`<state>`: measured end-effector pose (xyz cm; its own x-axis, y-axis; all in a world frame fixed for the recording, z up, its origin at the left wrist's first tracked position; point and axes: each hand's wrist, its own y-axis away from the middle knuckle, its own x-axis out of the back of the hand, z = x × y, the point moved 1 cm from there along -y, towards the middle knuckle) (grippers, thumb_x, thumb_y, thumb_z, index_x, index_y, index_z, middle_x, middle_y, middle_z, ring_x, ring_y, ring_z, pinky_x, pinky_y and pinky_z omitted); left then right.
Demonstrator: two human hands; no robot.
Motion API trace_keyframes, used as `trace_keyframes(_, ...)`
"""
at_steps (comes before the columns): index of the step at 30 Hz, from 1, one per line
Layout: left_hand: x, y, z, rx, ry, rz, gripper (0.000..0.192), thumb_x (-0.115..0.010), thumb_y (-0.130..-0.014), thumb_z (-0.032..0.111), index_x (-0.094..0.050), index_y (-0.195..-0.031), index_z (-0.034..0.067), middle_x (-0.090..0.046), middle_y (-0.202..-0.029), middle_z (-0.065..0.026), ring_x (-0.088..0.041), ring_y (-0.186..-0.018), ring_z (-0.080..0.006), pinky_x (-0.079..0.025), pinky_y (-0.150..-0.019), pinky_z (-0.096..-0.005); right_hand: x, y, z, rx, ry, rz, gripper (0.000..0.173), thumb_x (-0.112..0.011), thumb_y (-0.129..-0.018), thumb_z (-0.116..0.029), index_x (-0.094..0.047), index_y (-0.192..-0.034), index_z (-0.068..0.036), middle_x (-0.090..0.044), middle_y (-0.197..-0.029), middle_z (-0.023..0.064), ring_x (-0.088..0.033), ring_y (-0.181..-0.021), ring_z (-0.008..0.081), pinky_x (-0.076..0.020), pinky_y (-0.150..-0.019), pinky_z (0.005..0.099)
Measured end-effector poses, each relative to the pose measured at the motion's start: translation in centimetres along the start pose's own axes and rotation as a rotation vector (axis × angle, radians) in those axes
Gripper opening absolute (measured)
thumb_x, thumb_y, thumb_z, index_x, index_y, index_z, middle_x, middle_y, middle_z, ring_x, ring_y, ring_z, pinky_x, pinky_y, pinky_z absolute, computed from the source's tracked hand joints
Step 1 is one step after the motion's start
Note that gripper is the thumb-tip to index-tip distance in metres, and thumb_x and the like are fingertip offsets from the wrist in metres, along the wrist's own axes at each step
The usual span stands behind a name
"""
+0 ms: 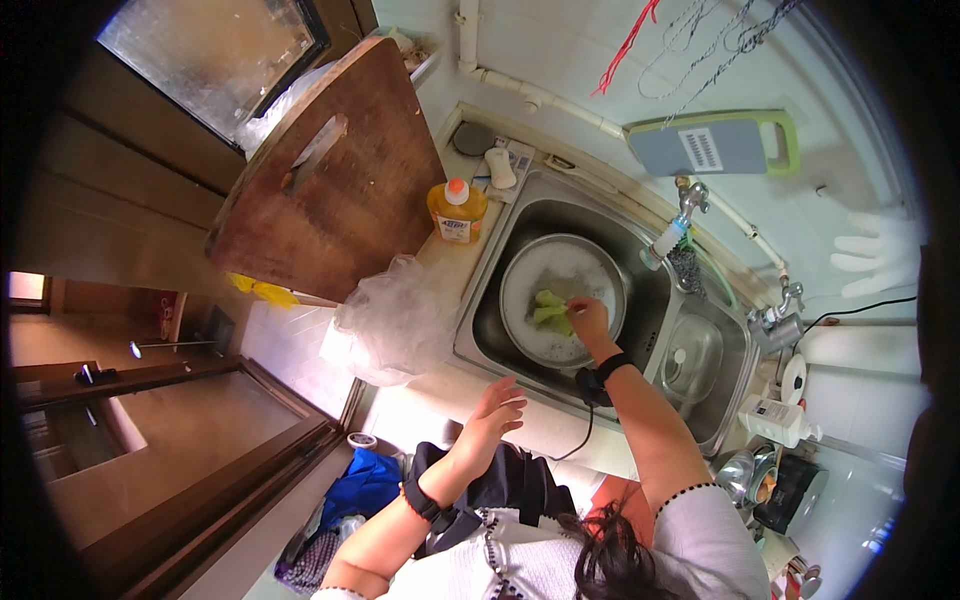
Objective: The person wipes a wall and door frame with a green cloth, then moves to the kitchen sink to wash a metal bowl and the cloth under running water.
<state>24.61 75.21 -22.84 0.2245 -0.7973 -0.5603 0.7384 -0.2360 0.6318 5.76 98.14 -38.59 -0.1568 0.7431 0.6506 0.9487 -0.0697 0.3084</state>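
A round metal basin (510,315) stands in the larger bowl of the stainless steel sink (486,330). Whitish, foamy water (551,266) fills much of it. Over this water my right hand (590,321) pinches a limp light-green piece (551,311), which looks like cloth or a leaf; which one I cannot tell. Part of the green piece lies in the water. My left hand (495,412) holds nothing and hovers in front of my body, near the counter's front edge, with its fingers apart.
Left of the sink are a bottle of yellow liquid soap (456,214), a crumpled clear plastic bag (394,322) and a large wooden cutting board (337,180). The tap (679,225) juts over the sink's divider. A white pump bottle (776,420) is at the right.
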Motion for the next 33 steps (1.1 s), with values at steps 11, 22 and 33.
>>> trace_keyframes(11, -0.8, 0.2, -0.4, 0.017, -0.014, -0.015, 0.053, -0.047, -0.090, 0.008, -0.036, -0.142, 0.012, -0.047, -0.135, -0.0079, -0.046, -0.122, -0.0203, -0.039, -0.098, -0.0355, 6.9, 0.8, 0.6, 0.072, -0.114, 0.081, 0.012, -0.070, -0.078, -0.005, -0.066, -0.088, -0.001, -0.067, -0.082, 0.0087, -0.063, -0.078, 0.0201, -0.0495, -0.070, 0.0358)
trace_keyframes(22, -1.5, -0.2, -1.5, 0.047, -0.001, 0.000, 0.052, -0.047, -0.090, 0.008, -0.036, -0.142, 0.011, -0.047, -0.134, -0.0074, -0.046, -0.121, -0.0204, -0.039, -0.098, -0.0360, 7.6, 1.6, 3.8, -0.148, -0.383, 0.046, 0.011, -0.069, -0.080, -0.002, -0.061, -0.087, -0.002, -0.060, -0.079, 0.0022, -0.055, -0.072, 0.0131, -0.0426, -0.063, 0.0294)
trace_keyframes(33, -1.7, -0.5, -1.5, 0.045, 0.000, 0.002, 0.052, -0.046, -0.090, 0.008, -0.037, -0.141, 0.011, -0.048, -0.133, -0.0066, -0.047, -0.121, -0.0199, -0.038, -0.097, -0.0355, 10.5, 2.4, 3.9, -0.374, -1.154, -0.257, 0.015, -0.055, -0.087, -0.001, -0.058, -0.101, -0.002, -0.062, -0.102, 0.0091, -0.061, -0.095, 0.0230, -0.0487, -0.086, 0.0344)
